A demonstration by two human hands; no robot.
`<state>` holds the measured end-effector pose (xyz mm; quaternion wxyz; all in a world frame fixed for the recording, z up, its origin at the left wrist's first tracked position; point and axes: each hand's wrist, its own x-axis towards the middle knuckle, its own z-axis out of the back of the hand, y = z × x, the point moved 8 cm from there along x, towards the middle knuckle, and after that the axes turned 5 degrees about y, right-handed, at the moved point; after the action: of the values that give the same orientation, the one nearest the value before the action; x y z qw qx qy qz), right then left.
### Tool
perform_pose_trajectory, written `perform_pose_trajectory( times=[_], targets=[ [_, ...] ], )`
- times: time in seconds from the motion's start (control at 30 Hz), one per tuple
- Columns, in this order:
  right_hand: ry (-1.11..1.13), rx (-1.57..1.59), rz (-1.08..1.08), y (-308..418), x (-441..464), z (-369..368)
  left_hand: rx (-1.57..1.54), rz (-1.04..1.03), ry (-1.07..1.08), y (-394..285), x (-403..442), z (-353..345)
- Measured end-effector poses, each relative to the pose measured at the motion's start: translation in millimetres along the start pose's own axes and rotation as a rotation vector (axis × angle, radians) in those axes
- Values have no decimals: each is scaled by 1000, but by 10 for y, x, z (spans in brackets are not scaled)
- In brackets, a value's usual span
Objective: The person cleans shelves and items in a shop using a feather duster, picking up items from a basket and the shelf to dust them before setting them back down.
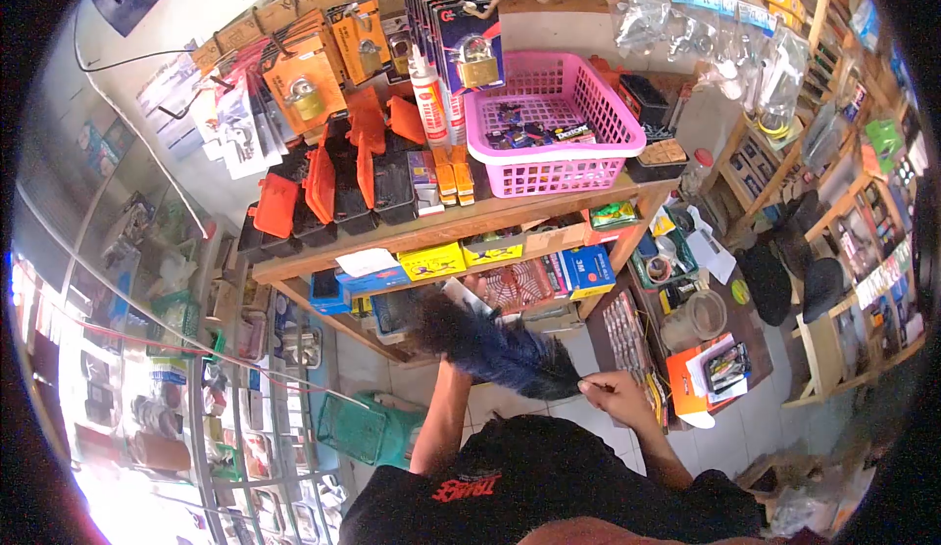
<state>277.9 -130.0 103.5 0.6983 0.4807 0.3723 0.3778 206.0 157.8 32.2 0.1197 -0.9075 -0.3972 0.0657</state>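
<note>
A dark blue-black feather duster [515, 354] stretches across the middle of the view, in front of the shelf unit. My right hand [618, 398] is closed on its right end, fingers bent together. My left forearm [443, 418] rises to the duster's other side, where the feathers cover my left hand, so its fingers cannot be made out. A whitish flat piece [466, 296] shows just above the feathers. Behind the duster, the lower shelf holds a red patterned basket [514, 286] and yellow boxes [431, 260].
A pink basket [554, 177] with small packets stands on the wooden shelf top [421, 229], beside orange-lidded black bins [319, 187]. Hanging padlock packs [477, 60] are above. A green crate [353, 427] sits on the floor at left; an orange box [694, 388] lies at right.
</note>
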Motion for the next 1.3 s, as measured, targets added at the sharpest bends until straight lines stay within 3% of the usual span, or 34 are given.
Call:
perform_pose_trajectory(
  times=[0.07,0.1,0.2,0.27,0.33,0.37,0.43,0.47,0.5,0.53,0.6,0.73,0.77,0.83,0.93,1.0,1.03,1.07,1.1,1.17,1.23,1.3],
  targets=[
    [-14,93,-43,-26,61,-141,-22,-86,144,-212,-110,-421],
    [-20,141,-67,-53,72,-199,-24,116,76,-205,-268,-640],
    [95,67,-86,-108,135,-340,686,-255,38,-482,-138,-308],
    [33,52,-42,-89,189,-336,584,-227,46,-499,-116,-160],
    [82,80,-46,-85,210,-409,-90,83,94,-407,-304,-464],
    [106,44,-15,-19,217,-412,9,-68,211,-504,-207,-273],
    [145,-25,54,180,292,-324,45,-70,297,-516,-123,-114],
    [103,-50,66,135,377,-175,-3,-134,200,-559,-189,-15],
    [61,-75,73,95,455,-8,-102,-35,169,-571,-119,266],
    [38,64,3,156,494,148,-202,66,131,-565,-87,557],
    [-93,352,-89,434,563,417,-120,75,4,-573,-263,346],
    [-76,544,206,961,840,820,-99,95,-61,-605,-469,442],
    [60,611,329,1193,908,850,-115,114,-18,-585,-488,578],
    [6,477,415,1542,1027,972,-81,128,-13,-601,-579,629],
    [96,431,508,1807,1482,1241,-13,124,-43,-555,-695,551],
    [-40,212,438,2053,1696,1422,-48,146,24,-520,-699,647],
    [-4,219,348,1961,1914,1567,-8,144,21,-519,-732,679],
    [-121,87,168,1881,2074,1737,34,140,20,-531,-757,632],
    [-143,-36,133,1900,2158,1836,77,133,21,-559,-771,607],
    [-316,-271,253,2034,2165,1991,307,45,0,-659,-710,844],
    [-590,-431,557,2271,1842,1933,278,1,12,-693,-824,298],
    [-829,-493,832,2537,1389,1643,822,-116,-6,-806,-772,51]
  ],
)
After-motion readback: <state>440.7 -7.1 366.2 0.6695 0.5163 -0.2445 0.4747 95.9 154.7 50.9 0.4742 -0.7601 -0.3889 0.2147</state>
